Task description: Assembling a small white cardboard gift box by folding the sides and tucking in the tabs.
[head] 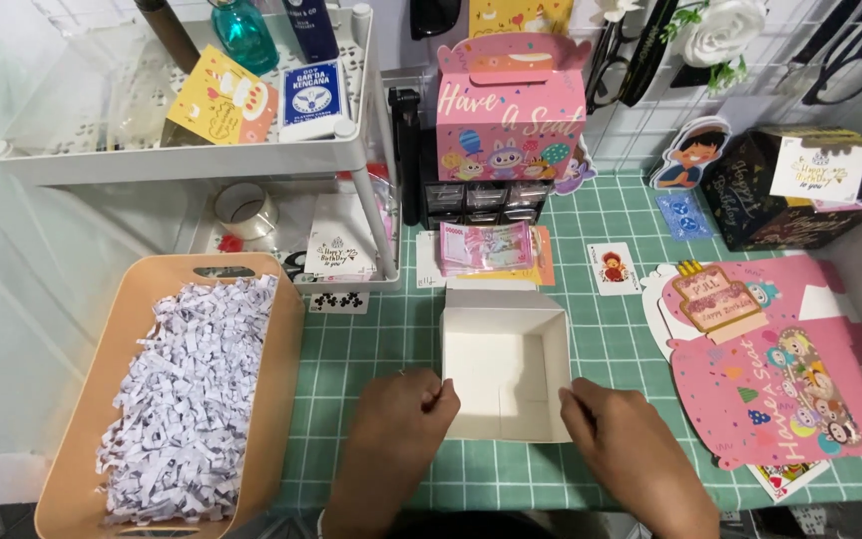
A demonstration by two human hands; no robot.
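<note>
Fingers (438, 396) of our left hand (401, 419) pinch the left near corner of the box (504, 371), thumb and forefinger closed on its thin wall. Our right hand (616, 429) does the same at the right near corner, its fingers curled onto the rim there. Both hands are closed on the box, not resting loose.

We see the box is white card, open at the top and empty, standing square on the green checked worktop (381, 339). We judge it very light and only half stiff: the walls would bow or crease if squeezed hard, so the folded corners and rim, where the card is doubled, are the best places to grip, and a gentle pinch should be enough.

Left of the box stands a tan bin (276, 399) full of shredded white paper (192, 399). Just behind the box lies a stack of banknote-like slips (486, 247), and farther behind that a pink carry carton (511, 105). Right of the box lies a flat pink die-cut sheet (790, 379), with a small card (613, 268) between it and the slips. Behind the bin stands a white rack (192, 150).
</note>
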